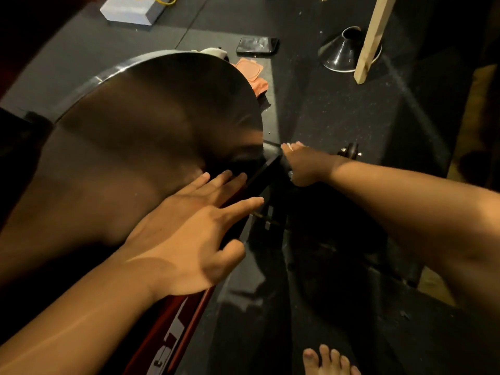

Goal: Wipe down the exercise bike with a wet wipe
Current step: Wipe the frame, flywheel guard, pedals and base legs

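Up at the far edge, on the dark floor mat point(324, 109): a black phone point(257, 46), flat, screen up, catching the light. Off to its right, a glossy black cone point(339, 54), wide end down, narrow mouth up. Crossing right in front of that cone's right side, a pale wooden post point(374, 36). Touching it or not, hard to tell. Away at top left, a pale grey block point(130, 10), with a loop of yellow cord point(162, 0) just behind, cut off by the edge.
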The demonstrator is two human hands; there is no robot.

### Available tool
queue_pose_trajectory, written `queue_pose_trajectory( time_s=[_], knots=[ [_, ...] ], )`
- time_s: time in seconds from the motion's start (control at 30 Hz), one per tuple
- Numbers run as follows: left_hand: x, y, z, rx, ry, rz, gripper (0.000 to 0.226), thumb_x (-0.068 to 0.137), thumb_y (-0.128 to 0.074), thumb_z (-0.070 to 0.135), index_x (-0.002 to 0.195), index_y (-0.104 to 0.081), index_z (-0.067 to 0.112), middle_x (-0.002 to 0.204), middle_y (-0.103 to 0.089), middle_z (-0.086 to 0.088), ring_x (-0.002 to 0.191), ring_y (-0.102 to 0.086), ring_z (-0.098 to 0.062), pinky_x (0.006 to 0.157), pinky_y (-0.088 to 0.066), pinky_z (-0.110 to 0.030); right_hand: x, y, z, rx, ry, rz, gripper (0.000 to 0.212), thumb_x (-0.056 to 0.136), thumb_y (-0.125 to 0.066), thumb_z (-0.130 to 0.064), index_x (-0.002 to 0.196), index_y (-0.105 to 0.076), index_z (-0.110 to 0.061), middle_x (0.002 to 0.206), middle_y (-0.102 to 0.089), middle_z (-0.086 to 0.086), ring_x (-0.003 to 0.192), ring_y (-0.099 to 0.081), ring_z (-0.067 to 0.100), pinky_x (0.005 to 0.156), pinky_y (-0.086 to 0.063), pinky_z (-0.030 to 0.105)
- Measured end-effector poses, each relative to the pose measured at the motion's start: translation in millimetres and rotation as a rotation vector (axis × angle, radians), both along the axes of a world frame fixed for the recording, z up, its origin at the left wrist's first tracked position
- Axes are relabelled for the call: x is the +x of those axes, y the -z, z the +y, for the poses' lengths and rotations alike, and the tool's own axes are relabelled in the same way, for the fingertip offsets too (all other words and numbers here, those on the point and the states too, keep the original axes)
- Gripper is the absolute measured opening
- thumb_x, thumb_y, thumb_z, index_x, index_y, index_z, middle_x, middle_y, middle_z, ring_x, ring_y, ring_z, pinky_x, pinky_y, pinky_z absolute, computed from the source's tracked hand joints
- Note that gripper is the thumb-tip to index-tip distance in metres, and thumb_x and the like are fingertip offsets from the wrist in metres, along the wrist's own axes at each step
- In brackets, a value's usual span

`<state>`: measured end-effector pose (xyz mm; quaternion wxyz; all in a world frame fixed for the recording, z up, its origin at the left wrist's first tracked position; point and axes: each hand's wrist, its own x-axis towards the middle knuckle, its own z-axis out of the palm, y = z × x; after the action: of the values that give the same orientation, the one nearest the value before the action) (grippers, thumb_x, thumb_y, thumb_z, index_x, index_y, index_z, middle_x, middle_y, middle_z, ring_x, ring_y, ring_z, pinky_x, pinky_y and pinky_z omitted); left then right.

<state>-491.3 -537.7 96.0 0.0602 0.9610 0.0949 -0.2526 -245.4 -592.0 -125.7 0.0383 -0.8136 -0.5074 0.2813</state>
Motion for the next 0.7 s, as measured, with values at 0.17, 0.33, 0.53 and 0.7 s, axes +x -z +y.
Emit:
queue_pose_trajectory(
  time_s=[0.17, 0.33, 0.53, 0.7],
  knots=[
    [2, -2, 0, -0.024, -0.024, 0.012, 0.084, 0.067, -0.007, 0.058, 0.150, -0.007, 0.055, 0.163, 0.013, 0.015, 0.142, 0.026, 0.001, 0.109, 0.024, -0.016, 6, 8, -24, -0.001, 0.035, -0.005, 0.087, 0.090, -0.064, -0.034, 0.152, -0.012, 0.000, 0.157, -0.020, 0.020, 0.145, -0.021, 0.032, 0.117, -0.020, 0.038],
    [1, -3, 0, -0.026, -0.054, 0.032, 0.086, 0.063, -0.004, 0.062, 0.149, -0.004, 0.059, 0.161, 0.016, 0.020, 0.146, 0.021, -0.003, 0.120, 0.011, -0.027, 6, 29, -134, 0.048, 0.091, -0.106, 0.069, 0.093, -0.031, -0.037, 0.151, -0.020, 0.000, 0.158, -0.023, 0.018, 0.147, -0.020, 0.030, 0.121, -0.016, 0.038],
    [0, 12, 1, -0.139, -0.103, -0.030, 0.086, 0.061, -0.013, 0.061, 0.147, -0.020, 0.055, 0.163, 0.003, 0.015, 0.147, 0.013, -0.001, 0.122, 0.007, -0.031, -10, 27, -140, 0.089, 0.206, -0.284, 0.053, 0.093, -0.045, -0.014, 0.142, -0.035, 0.004, 0.139, -0.043, 0.020, 0.129, -0.042, 0.038, 0.111, -0.031, 0.043],
    [2, 10, -3, -0.147, -0.116, -0.055, 0.092, 0.058, -0.012, 0.059, 0.148, -0.023, 0.050, 0.164, 0.000, 0.011, 0.144, 0.014, 0.003, 0.118, 0.013, -0.023, -38, 31, -53, 0.121, 0.201, -0.180, 0.066, 0.090, -0.015, -0.023, 0.147, -0.023, 0.008, 0.153, -0.027, 0.027, 0.143, -0.024, 0.040, 0.116, -0.017, 0.051]
  ],
)
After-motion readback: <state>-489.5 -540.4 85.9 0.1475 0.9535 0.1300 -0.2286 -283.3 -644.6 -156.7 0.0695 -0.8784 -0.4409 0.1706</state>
